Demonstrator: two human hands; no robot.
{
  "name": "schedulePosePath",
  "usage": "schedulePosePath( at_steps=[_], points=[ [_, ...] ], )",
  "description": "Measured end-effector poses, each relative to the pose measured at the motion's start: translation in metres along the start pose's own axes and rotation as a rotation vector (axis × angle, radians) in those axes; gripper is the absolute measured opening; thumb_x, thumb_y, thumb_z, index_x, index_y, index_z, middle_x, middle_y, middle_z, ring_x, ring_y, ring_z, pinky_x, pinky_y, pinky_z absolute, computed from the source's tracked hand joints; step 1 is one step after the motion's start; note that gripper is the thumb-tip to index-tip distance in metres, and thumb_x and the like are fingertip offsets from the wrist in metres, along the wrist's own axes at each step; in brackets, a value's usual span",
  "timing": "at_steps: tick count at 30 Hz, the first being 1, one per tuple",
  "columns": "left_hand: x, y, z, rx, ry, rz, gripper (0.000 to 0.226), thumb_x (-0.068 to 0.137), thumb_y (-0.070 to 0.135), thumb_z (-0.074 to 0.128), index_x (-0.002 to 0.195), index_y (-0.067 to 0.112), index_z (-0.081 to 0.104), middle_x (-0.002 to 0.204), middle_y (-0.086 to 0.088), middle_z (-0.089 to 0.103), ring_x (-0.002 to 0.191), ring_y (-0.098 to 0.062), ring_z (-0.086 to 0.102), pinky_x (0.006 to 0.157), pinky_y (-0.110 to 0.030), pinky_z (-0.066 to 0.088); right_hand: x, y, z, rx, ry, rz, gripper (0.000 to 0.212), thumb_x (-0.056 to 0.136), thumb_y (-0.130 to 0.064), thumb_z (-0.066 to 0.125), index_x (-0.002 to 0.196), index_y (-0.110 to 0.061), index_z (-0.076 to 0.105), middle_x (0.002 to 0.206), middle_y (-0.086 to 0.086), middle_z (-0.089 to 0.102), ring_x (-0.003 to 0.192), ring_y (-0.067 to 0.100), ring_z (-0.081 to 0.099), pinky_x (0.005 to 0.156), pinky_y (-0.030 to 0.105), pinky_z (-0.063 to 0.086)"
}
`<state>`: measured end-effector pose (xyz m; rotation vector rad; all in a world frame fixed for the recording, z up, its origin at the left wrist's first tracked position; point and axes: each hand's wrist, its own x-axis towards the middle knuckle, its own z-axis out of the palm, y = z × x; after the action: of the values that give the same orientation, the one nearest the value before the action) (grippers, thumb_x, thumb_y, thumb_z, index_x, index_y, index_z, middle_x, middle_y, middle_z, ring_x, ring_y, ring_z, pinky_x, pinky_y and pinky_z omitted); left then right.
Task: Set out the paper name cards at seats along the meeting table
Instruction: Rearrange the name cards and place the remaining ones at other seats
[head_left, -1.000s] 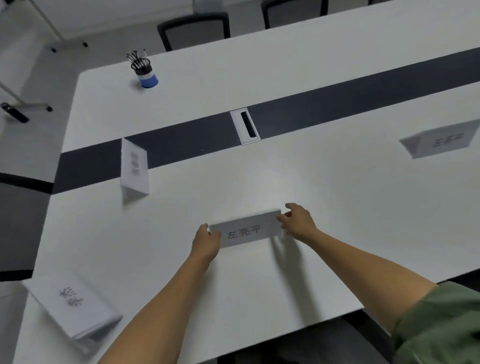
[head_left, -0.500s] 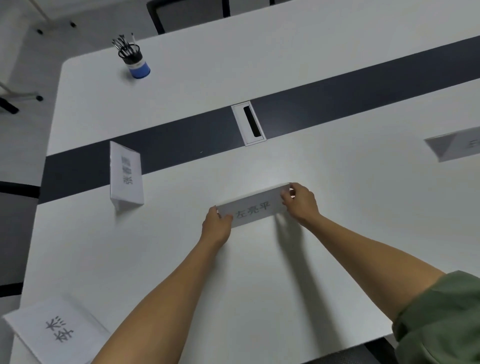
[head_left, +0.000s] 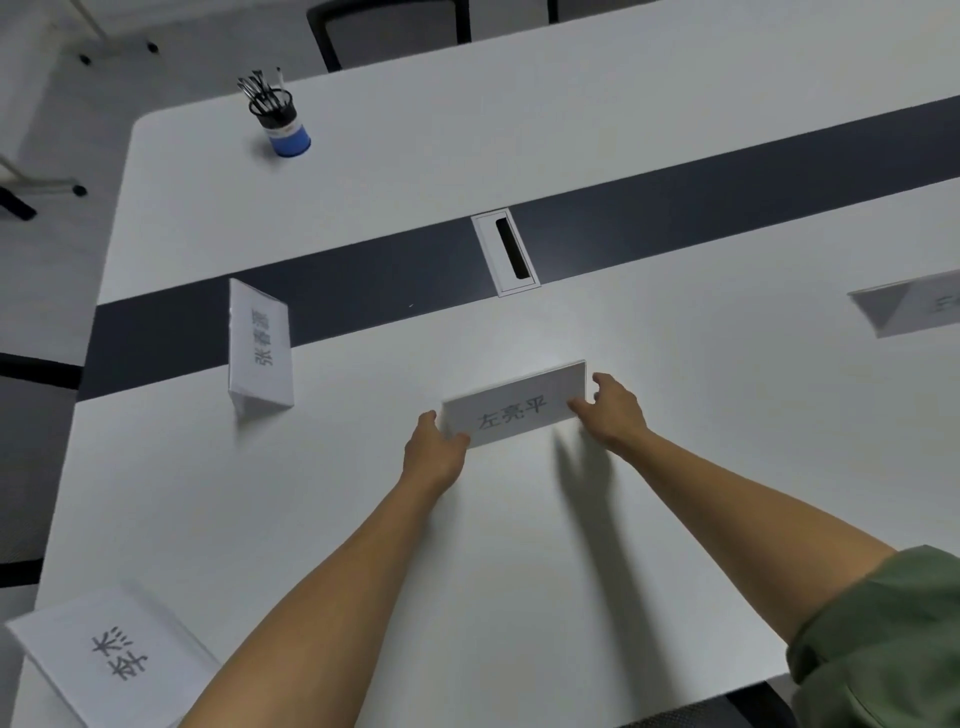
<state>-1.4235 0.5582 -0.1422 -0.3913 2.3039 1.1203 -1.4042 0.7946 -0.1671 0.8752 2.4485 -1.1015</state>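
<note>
A folded white name card with grey characters stands on the white meeting table in front of me. My left hand pinches its left end and my right hand holds its right end. Another tent card stands to the left near the table's dark centre strip. A third card stands at the right edge of view. A fourth card sits at the near left corner of the table.
A blue cup of pens stands at the far left of the table. A cable port sits in the dark centre strip. Black chairs stand beyond the far side and one at the left end.
Both hands have slid the held card away from me across the table, toward the centre strip. The view has shifted with them.
</note>
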Motion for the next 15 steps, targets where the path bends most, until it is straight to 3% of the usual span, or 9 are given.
schedulePosePath(
  at_steps=[4,10,15],
  points=[
    [-0.016,-0.015,-0.016,0.062,0.022,-0.007,0.057,0.093,0.029,0.053,0.145,0.014,0.033,0.142,-0.011,0.046,0.126,-0.029,0.048,0.097,-0.035,0.039,-0.016,0.001,0.002,-0.072,0.015,0.017,0.048,0.091,-0.031,0.056,0.129,-0.003,0.05,0.122,0.015,0.063,0.112,0.034,0.057,0.075,0.032,0.036],
    [-0.052,-0.041,-0.048,0.066,0.063,0.023,0.039,0.091,0.024,0.055,0.127,0.012,0.055,0.118,-0.008,0.062,0.096,-0.019,0.055,0.083,-0.025,0.039,-0.057,-0.017,0.019,-0.095,-0.023,-0.061,0.053,0.092,-0.033,0.056,0.139,-0.011,0.048,0.135,0.009,0.059,0.124,0.03,0.053,0.095,0.035,0.041],
    [-0.101,-0.072,-0.099,0.014,0.145,0.079,0.032,0.091,0.024,0.054,0.12,0.012,0.061,0.109,-0.007,0.065,0.095,-0.024,0.064,0.077,-0.027,0.045,-0.112,-0.049,0.054,-0.105,-0.078,-0.145,0.05,0.09,-0.034,0.058,0.136,-0.013,0.052,0.128,0.009,0.063,0.115,0.029,0.059,0.098,0.038,0.047]
  ],
)
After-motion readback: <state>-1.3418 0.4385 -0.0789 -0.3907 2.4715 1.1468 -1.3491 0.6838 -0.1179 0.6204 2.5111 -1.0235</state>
